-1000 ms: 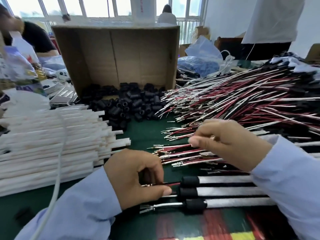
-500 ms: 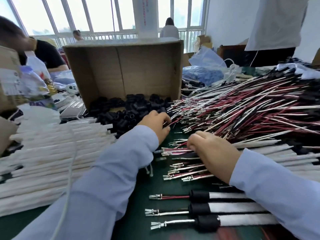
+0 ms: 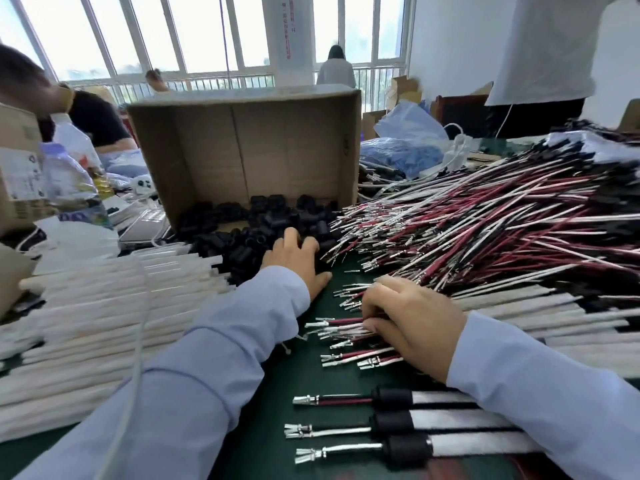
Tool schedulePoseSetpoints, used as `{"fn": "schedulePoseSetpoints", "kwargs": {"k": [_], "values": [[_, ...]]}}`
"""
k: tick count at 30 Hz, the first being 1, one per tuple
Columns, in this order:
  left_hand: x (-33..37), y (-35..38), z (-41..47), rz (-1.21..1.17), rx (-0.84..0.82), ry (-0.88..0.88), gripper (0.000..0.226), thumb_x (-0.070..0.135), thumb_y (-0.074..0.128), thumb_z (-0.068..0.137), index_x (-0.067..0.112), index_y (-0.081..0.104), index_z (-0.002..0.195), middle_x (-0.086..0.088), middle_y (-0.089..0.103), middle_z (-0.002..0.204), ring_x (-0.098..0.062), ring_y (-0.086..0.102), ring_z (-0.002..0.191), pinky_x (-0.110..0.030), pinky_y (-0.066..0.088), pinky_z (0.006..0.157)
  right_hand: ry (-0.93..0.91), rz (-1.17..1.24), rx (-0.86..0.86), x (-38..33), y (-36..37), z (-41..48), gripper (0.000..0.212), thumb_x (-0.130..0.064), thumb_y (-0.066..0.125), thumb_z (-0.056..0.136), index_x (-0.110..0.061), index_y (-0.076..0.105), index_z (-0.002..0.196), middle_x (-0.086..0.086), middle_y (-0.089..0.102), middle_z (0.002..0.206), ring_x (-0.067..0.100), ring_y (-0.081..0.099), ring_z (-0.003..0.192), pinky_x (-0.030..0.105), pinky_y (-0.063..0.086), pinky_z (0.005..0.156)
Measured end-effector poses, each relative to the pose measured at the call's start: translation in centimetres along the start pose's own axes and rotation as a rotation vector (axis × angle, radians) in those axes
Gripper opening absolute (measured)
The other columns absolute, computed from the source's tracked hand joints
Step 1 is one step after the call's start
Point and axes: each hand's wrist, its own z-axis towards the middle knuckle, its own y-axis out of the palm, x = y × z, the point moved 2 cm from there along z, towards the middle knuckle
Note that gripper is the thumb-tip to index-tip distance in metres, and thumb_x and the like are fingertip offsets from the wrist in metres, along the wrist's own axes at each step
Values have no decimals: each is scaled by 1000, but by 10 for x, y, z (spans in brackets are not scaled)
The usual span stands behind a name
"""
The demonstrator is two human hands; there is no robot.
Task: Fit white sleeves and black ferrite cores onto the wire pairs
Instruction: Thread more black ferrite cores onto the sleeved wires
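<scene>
- The wire pairs (image 3: 467, 230) lie in a fanned pile on the right of the table, terminals pointing to the centre. The right hand (image 3: 412, 323) curls its fingers over a few of them and clamps them down.
- The left hand (image 3: 294, 258) rests on the black ferrite cores (image 3: 242, 237) spilling from the cardboard box (image 3: 242, 140). Whether it pinches a core cannot be told.
- Hazard: the crimped terminals can interlock. Drawing one pair out may drag its neighbours along.
- Hazard: the cores lie in a loose heap. A careless pick may scatter them.
- Hazard: the left forearm crosses just beside the white sleeves (image 3: 104, 317) and may sweep them askew.
- Hazard: the right forearm lies over the three finished assemblies (image 3: 394, 398) and may shift them.
- Surface: a dark green mat (image 3: 298, 375).
- Room: tall windows (image 3: 104, 32), a plastic bottle (image 3: 69, 174), a blue bag (image 3: 408, 150), other persons beyond.
</scene>
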Motion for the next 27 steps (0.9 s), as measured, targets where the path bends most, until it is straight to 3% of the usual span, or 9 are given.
{"fn": "schedulePoseSetpoints", "kwargs": {"k": [3,7,10,14,16,18,20,23,27], "values": [[7,5,1,56,12,-90,48,47,54,91,25,40,130,-6,37,132,-30,37,121,-38,36,95,13,159,31,4,-19,-1,3,-22,57,92,-22,55,93,-13,54,88,8,50,81,24,40,73],[-5,5,-3,26,-2,-120,38,43,50,93,21,41,123,-6,43,128,-29,40,118,-38,38,88,71,400,-14,12,-51,2,16,-15,59,91,-31,64,92,-5,63,73,15,58,69,32,50,67],[-7,5,-10,58,-76,-81,31,42,44,95,19,41,117,-7,43,123,-30,49,104,-36,39,71,50,260,-118,10,-59,1,27,-26,51,95,-42,65,111,-9,58,84,3,53,79,19,41,73],[8,-2,-18,64,-168,-125,26,23,42,96,16,39,120,-11,35,123,-32,45,79,-36,37,62,86,-80,-182,-1,-54,-11,32,-37,38,99,-53,54,122,-16,44,84,0,43,72,20,32,62],[8,-6,-21,-16,-142,-121,18,12,43,93,18,43,110,-10,41,118,-30,46,78,-35,38,64,103,-77,-153,-2,-54,-19,32,-38,38,98,-53,54,122,-17,45,85,0,45,74,21,36,63],[3,-11,-30,-253,-41,-87,18,5,42,90,23,46,93,-8,55,102,-26,53,74,-32,41,63,141,19,-130,3,-63,-25,29,-39,44,95,-48,60,118,-18,53,90,-1,52,82,25,44,76],[-2,-18,-47,-672,-7,-69,26,2,43,91,26,47,83,-4,62,81,-18,59,60,-24,44,52,172,85,-142,15,-71,-27,21,-38,53,91,-36,69,104,-15,59,88,0,54,82,25,45,81],[-5,-30,-76,-1324,-191,-69,24,1,44,96,21,44,84,1,69,75,-7,52,43,-15,36,39,174,126,-275,22,-67,-25,19,-26,60,90,-11,68,81,-2,57,73,6,51,74,14,39,67],[3,-28,-108,-1610,-417,-131,13,4,46,94,16,50,99,-5,71,74,-8,47,41,-15,35,37,183,512,-214,19,-55,-28,15,-15,61,90,-23,72,96,1,64,66,8,57,56,23,50,61]]}}
